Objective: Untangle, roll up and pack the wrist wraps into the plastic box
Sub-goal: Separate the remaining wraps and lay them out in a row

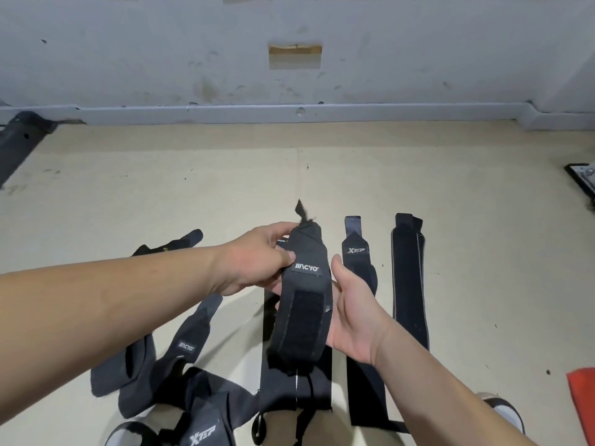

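Observation:
I hold a black wrist wrap (306, 297) with a white logo and a velcro patch above the floor. My left hand (257, 259) pinches its upper end, thumb on the logo side. My right hand (351, 313) supports its right edge with relaxed, nearly straight fingers. Two black wraps lie flat on the floor to the right: one marked XTEP (357, 252) and a grey-edged one (410, 284). A tangle of dark wraps (180, 365) lies at lower left, with another XTEP wrap (203, 432) at the bottom. No plastic box is in view.
The beige floor (322, 175) runs to a grey wall with a baseboard (289, 111). A dark metal bar (19, 140) lies at far left, a black plate (584, 178) at far right. A red object (584, 403) and a shoe (505, 410) sit at lower right.

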